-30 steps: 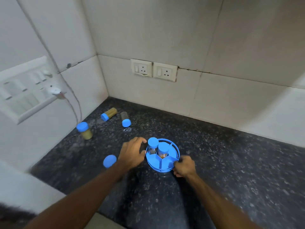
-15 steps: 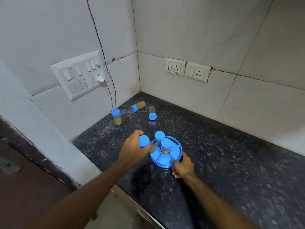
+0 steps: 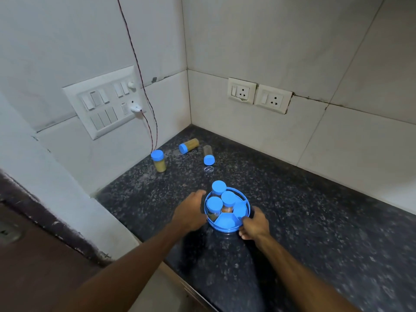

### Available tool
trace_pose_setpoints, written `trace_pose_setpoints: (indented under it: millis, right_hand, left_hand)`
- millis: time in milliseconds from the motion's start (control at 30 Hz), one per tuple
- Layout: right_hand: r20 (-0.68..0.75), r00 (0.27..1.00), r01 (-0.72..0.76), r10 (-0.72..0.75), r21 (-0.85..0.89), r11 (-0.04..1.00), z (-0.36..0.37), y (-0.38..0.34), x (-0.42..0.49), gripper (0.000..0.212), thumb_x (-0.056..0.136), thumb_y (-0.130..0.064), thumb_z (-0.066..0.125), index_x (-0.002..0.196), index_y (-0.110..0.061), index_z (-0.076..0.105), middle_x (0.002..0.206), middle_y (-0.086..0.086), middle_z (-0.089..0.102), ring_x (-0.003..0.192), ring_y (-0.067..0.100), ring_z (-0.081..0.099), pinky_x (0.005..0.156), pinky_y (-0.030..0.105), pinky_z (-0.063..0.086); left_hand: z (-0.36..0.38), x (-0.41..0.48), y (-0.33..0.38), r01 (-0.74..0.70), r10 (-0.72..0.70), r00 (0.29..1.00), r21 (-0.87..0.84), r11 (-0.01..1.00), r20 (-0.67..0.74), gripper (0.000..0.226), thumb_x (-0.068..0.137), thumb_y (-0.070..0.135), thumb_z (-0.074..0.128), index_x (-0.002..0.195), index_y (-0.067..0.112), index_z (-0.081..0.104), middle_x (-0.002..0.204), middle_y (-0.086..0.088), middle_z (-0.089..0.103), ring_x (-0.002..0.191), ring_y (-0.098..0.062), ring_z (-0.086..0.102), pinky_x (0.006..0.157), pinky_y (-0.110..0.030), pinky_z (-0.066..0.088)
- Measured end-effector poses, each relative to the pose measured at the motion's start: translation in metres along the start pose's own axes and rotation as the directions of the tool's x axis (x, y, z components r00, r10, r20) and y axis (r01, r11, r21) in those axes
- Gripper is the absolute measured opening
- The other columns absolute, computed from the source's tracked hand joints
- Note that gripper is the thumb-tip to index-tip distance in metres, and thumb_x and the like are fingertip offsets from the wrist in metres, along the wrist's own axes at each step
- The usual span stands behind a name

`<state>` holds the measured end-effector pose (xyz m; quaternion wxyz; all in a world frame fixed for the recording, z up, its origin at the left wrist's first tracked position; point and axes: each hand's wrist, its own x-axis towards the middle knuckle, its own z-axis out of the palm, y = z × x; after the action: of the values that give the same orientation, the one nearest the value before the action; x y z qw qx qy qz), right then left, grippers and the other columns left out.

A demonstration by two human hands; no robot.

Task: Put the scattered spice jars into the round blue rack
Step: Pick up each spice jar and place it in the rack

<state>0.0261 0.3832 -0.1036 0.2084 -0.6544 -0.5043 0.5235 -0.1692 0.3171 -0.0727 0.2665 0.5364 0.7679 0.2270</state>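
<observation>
The round blue rack [image 3: 226, 225] stands on the dark speckled counter with three blue-lidded jars upright in it: one at the back [image 3: 218, 188], one in the middle [image 3: 228, 199] and one at the left [image 3: 214, 204]. My left hand [image 3: 190, 210] rests against the rack's left side, fingers beside the left jar. My right hand [image 3: 254, 224] grips the rack's right rim. Further back, a jar of yellow spice [image 3: 158, 161] stands upright near the wall. A second yellow jar [image 3: 188, 146] and a clear jar [image 3: 208, 155] lie on their sides.
The counter [image 3: 315, 221] ends in a corner of white tiled walls. A switch panel [image 3: 105, 104] with a plugged-in red cable [image 3: 153, 129] is on the left wall, and two sockets [image 3: 258, 95] on the back wall. The counter's front edge runs bottom left.
My left hand carried a blue-lidded jar into the rack's left compartment and let it go. The rack now holds three jars. My right hand stayed on the rim. The camera swung left.
</observation>
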Motion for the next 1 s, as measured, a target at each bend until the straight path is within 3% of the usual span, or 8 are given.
trace_pose_setpoints:
  millis: [100, 267, 367, 500, 600, 700, 867, 1000]
  right_hand:
    - [0.001, 1.000, 0.010, -0.010, 0.068, 0.998, 0.017, -0.011, 0.003, 0.041, 0.083, -0.002, 0.044, 0.109, -0.033, 0.051, 0.076, 0.019, 0.073, 0.047, 0.024, 0.062, 0.042, 0.029, 0.055]
    - [-0.008, 1.000, -0.014, 0.016, 0.162, 0.987, 0.056, -0.030, 0.025, 0.045, 0.087, -0.005, 0.040, 0.117, -0.036, 0.054, 0.076, 0.024, 0.074, 0.051, 0.025, 0.067, 0.048, 0.032, 0.059]
    - [-0.057, 0.997, -0.038, 0.054, 0.250, 0.968, 0.083, -0.044, 0.037, 0.033, 0.091, -0.005, 0.040, 0.113, -0.024, 0.056, 0.079, 0.027, 0.073, 0.054, 0.029, 0.069, 0.047, 0.034, 0.059]
    - [-0.133, 0.983, -0.073, 0.122, 0.327, 0.942, 0.124, -0.058, 0.048, 0.020, 0.098, -0.011, 0.039, 0.110, -0.005, 0.054, 0.072, 0.026, 0.070, 0.050, 0.032, 0.067, 0.042, 0.034, 0.056]
    - [-0.240, 0.955, -0.112, 0.174, 0.252, 0.961, 0.140, -0.063, 0.048, 0.039, 0.101, -0.030, 0.041, 0.097, 0.004, 0.058, 0.072, 0.025, 0.072, 0.047, 0.030, 0.066, 0.039, 0.034, 0.056]
    - [-0.349, 0.923, -0.139, 0.164, 0.096, 0.986, 0.142, -0.064, 0.048, 0.043, 0.097, -0.043, 0.045, 0.089, -0.005, 0.062, 0.074, 0.016, 0.073, 0.051, 0.027, 0.070, 0.046, 0.040, 0.061]
    - [-0.325, 0.938, -0.119, 0.122, 0.028, 0.992, 0.144, -0.074, 0.052, 0.037, 0.095, -0.031, 0.053, 0.128, -0.014, 0.055, 0.113, 0.014, 0.066, 0.082, 0.028, 0.072, 0.046, 0.035, 0.060]
    - [-0.310, 0.943, -0.136, 0.124, -0.017, 0.991, 0.150, -0.078, 0.052, 0.027, 0.094, -0.027, 0.050, 0.115, -0.015, 0.061, 0.109, 0.013, 0.067, 0.086, 0.028, 0.071, 0.055, 0.041, 0.064]
  left_hand:
    - [-0.011, 0.012, -0.029, 0.073, -0.072, 0.997, 0.095, 0.993, -0.017, 0.068, 0.078, 0.027, 0.069, 0.140, 0.022, 0.040, 0.143, -0.005, 0.048, 0.129, -0.025, 0.049, 0.103, -0.044, 0.045]
    - [-0.043, 0.044, -0.070, 0.080, -0.051, 0.979, 0.144, 0.986, -0.197, 0.060, 0.079, 0.027, 0.066, 0.134, 0.017, 0.047, 0.136, -0.008, 0.048, 0.124, -0.029, 0.048, 0.099, -0.050, 0.046]
    - [-0.071, 0.076, -0.090, 0.045, 0.029, 0.957, 0.245, 0.968, -0.290, 0.065, 0.075, 0.026, 0.065, 0.135, 0.014, 0.045, 0.139, -0.012, 0.045, 0.126, -0.035, 0.044, 0.098, -0.056, 0.045]
    - [-0.107, 0.120, -0.109, 0.059, 0.052, 0.961, 0.384, 0.922, -0.272, 0.074, 0.080, 0.026, 0.065, 0.146, 0.014, 0.033, 0.157, -0.015, 0.025, 0.142, -0.037, 0.025, 0.109, -0.054, 0.035]
    - [-0.122, 0.146, -0.126, 0.028, 0.072, 0.974, 0.428, 0.903, -0.215, 0.074, 0.083, 0.027, 0.064, 0.148, 0.016, 0.030, 0.158, -0.013, 0.024, 0.142, -0.036, 0.026, 0.110, -0.053, 0.036]
    - [-0.127, 0.153, -0.135, -0.011, 0.094, 0.975, 0.378, 0.926, -0.200, 0.065, 0.086, 0.021, 0.062, 0.145, 0.017, 0.034, 0.149, -0.013, 0.033, 0.132, -0.035, 0.038, 0.105, -0.052, 0.041]
    - [-0.139, 0.163, -0.137, -0.039, 0.069, 0.987, 0.201, 0.979, -0.145, 0.059, 0.080, 0.022, 0.071, 0.135, 0.016, 0.048, 0.132, -0.015, 0.036, 0.115, -0.034, 0.049, 0.096, -0.046, 0.050]
    - [-0.145, 0.157, -0.130, -0.135, 0.129, 0.987, -0.053, 0.989, -0.100, 0.039, 0.070, 0.022, 0.075, 0.106, 0.018, 0.061, 0.116, -0.005, 0.040, 0.093, -0.022, 0.056, 0.083, -0.033, 0.049]
